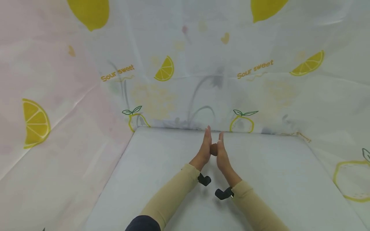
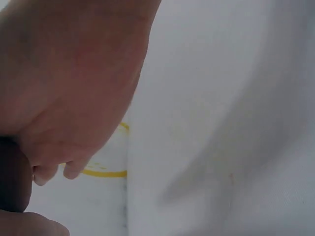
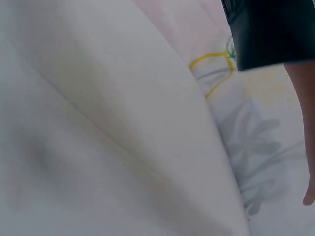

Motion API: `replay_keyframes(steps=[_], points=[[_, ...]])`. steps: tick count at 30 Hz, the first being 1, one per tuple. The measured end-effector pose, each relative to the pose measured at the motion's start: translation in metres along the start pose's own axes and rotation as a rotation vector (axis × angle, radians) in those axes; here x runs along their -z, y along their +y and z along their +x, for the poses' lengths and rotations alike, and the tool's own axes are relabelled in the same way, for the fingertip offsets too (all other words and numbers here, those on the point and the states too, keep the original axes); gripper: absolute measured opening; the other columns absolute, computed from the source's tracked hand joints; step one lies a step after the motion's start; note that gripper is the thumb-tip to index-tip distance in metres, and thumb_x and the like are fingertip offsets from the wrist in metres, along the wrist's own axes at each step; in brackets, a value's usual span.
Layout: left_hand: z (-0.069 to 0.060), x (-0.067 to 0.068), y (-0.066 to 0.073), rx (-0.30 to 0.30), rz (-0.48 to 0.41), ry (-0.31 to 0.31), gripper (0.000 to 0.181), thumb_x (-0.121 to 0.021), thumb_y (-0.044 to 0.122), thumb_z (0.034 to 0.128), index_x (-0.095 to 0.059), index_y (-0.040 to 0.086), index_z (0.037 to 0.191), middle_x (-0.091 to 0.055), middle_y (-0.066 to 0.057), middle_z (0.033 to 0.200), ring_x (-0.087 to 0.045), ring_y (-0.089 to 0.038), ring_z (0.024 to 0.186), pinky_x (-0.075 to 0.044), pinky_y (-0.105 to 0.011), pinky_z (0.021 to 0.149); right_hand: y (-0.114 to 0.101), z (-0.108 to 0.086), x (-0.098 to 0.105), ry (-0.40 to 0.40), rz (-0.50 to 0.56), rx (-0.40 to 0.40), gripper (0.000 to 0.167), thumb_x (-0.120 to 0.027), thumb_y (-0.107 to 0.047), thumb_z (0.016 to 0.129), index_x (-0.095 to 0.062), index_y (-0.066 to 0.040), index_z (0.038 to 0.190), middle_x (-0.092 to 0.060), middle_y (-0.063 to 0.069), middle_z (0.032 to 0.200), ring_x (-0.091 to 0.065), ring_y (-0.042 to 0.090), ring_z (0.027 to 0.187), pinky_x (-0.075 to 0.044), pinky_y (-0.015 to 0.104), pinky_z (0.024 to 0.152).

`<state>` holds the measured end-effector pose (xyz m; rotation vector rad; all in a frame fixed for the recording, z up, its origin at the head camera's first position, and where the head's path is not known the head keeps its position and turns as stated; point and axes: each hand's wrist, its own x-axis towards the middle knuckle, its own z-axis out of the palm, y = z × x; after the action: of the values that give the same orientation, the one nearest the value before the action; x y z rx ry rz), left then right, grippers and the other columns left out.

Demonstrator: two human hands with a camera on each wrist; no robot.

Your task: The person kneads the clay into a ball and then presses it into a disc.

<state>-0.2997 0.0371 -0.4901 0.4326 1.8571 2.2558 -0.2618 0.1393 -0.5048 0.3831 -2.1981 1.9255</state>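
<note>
A small brown lump [image 1: 213,149] is held between the two palms above the white table, in the head view. My left hand [image 1: 206,147] touches its left side, fingers straight and pointing away. On its other side my right hand [image 1: 222,154] presses with straight fingers. The left wrist view shows the left hand [image 2: 74,83] large, with the dark lump [image 2: 14,177] at the left edge against the palm. In the right wrist view a hand [image 3: 306,128] shows at the right edge; the lump is out of that view.
The white tabletop [image 1: 162,154] lies below the hands. Behind and beside it hangs a pale sheet [image 1: 185,96] printed with lemons and lettering. A black wrist device [image 1: 204,179] sits at the left cuff, another [image 1: 224,193] at the right cuff.
</note>
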Motion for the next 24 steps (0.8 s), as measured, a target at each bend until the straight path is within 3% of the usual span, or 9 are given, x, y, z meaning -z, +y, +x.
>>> replay_keyframes(steps=[5,7,11,14,16,18,20,21,24], points=[[0.0,0.003,-0.004,0.043,0.028,0.048,0.087,-0.017,0.078,0.0972,-0.002,0.026,0.165,0.004,0.001,0.17,0.004,-0.021,0.155,0.003,-0.049,0.124,-0.038,-0.013,-0.01,-0.056,-0.034,0.032,0.055,-0.017,-0.011,0.112,0.007,0.008,0.158,-0.019,0.03,0.162,-0.008,0.036,0.154,-0.004,0.056,0.123],[0.0,0.003,-0.004,0.082,0.025,0.064,0.09,-0.019,0.079,0.0968,-0.006,0.022,0.165,-0.001,-0.006,0.17,0.001,-0.023,0.156,0.002,-0.05,0.124,-0.044,-0.016,-0.013,-0.05,-0.049,0.05,0.055,-0.018,-0.009,0.111,0.006,0.01,0.158,0.006,0.025,0.167,0.003,0.038,0.154,-0.004,0.058,0.123],[0.0,0.001,-0.003,0.14,0.044,0.068,0.099,-0.02,0.082,0.0944,-0.012,0.012,0.164,-0.013,-0.017,0.167,-0.012,-0.024,0.154,-0.003,-0.052,0.124,-0.051,-0.018,-0.014,-0.007,-0.046,0.061,0.056,-0.019,-0.009,0.111,0.005,0.012,0.157,0.006,0.026,0.167,0.005,0.038,0.154,-0.002,0.056,0.123],[-0.002,0.001,-0.004,0.118,0.089,0.061,0.097,-0.016,0.081,0.0954,-0.011,0.012,0.165,-0.066,-0.018,0.123,-0.048,-0.022,0.129,-0.015,-0.051,0.121,-0.053,-0.015,-0.013,0.012,-0.042,0.074,0.056,-0.019,-0.01,0.111,0.005,0.013,0.156,0.007,0.026,0.166,0.007,0.038,0.155,-0.001,0.054,0.124],[-0.004,0.001,-0.005,0.091,0.115,0.049,0.092,-0.014,0.078,0.0973,-0.008,0.016,0.165,-0.065,-0.009,0.076,-0.053,-0.018,0.105,-0.019,-0.049,0.118,-0.046,-0.01,-0.012,0.021,-0.036,0.078,0.056,-0.018,-0.01,0.111,0.006,0.011,0.157,0.008,0.023,0.167,0.008,0.035,0.155,0.001,0.052,0.124],[-0.006,0.002,-0.007,0.06,0.13,0.034,0.086,-0.012,0.074,0.0993,-0.003,0.02,0.165,-0.049,-0.005,0.063,-0.05,-0.015,0.102,-0.019,-0.048,0.118,-0.037,-0.003,-0.01,0.038,-0.025,0.079,0.056,-0.016,-0.011,0.111,0.007,0.007,0.158,0.009,0.019,0.168,0.009,0.03,0.155,0.002,0.049,0.124],[-0.006,0.002,-0.01,0.026,0.137,0.004,0.082,-0.011,0.07,0.1016,0.002,0.019,0.165,-0.068,-0.008,0.104,-0.046,-0.014,0.126,-0.013,-0.048,0.122,-0.028,0.004,-0.007,0.06,-0.013,0.076,0.056,-0.016,-0.015,0.112,0.007,0.003,0.16,0.008,0.015,0.169,0.009,0.026,0.155,0.002,0.047,0.125],[-0.006,0.002,-0.011,0.009,0.137,-0.007,0.082,-0.01,0.069,0.1025,0.003,0.017,0.165,-0.061,-0.01,0.133,-0.033,-0.014,0.142,-0.007,-0.047,0.123,-0.022,0.007,-0.006,0.07,-0.004,0.068,0.057,-0.015,-0.018,0.112,0.007,0.0,0.161,0.008,0.013,0.169,0.008,0.024,0.155,0.001,0.046,0.125],[-0.007,0.0,-0.013,-0.016,0.146,-0.041,0.082,-0.01,0.066,0.1039,0.005,0.013,0.164,0.0,-0.004,0.171,0.002,-0.017,0.155,0.001,-0.048,0.124,-0.016,0.015,-0.001,0.096,0.009,0.048,0.059,-0.015,-0.03,0.113,0.008,-0.005,0.162,0.007,0.01,0.17,0.006,0.019,0.155,-0.001,0.043,0.125]])
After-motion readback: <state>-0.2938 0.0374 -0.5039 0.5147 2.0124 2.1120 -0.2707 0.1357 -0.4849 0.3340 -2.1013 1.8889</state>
